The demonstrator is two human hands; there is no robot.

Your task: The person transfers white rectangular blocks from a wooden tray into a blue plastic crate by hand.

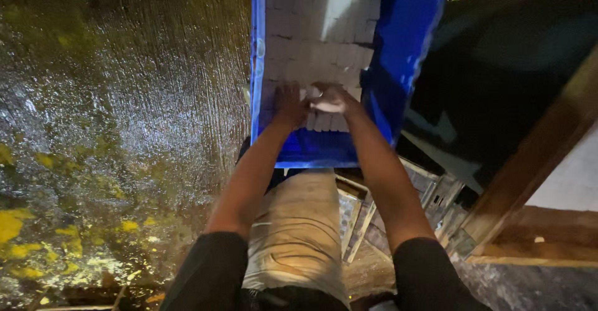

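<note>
Reaching down into the blue crate at the top centre of the frame, I have both hands among the pale blocks packed inside it. These blocks lie in tight rows, whitish and close together, filling the crate from its far end down to where my hands are. My left hand lies flat on the blocks near the crate's left wall, palm down, the fingers spread a little and pressed against the tops (I cannot tell whether they have hold of any one block). My right hand sits just beside it, touching or nearly touching it, with the fingers curled round a small pale block at the front row; the grip looks closed, though the block is partly hidden by my knuckles. Both forearms run up from the bottom of the frame, bare below dark sleeves, and meet at the crate's near edge.

Below the crate, in the lower centre, a tan woven sack shows between my arms. To its right lie some flat framed pieces, tilted and overlapping. A wooden beam slants across the right side of the frame. All of the left side is wet ground, glistening, with yellow leaves or scraps scattered toward the lower left.
</note>
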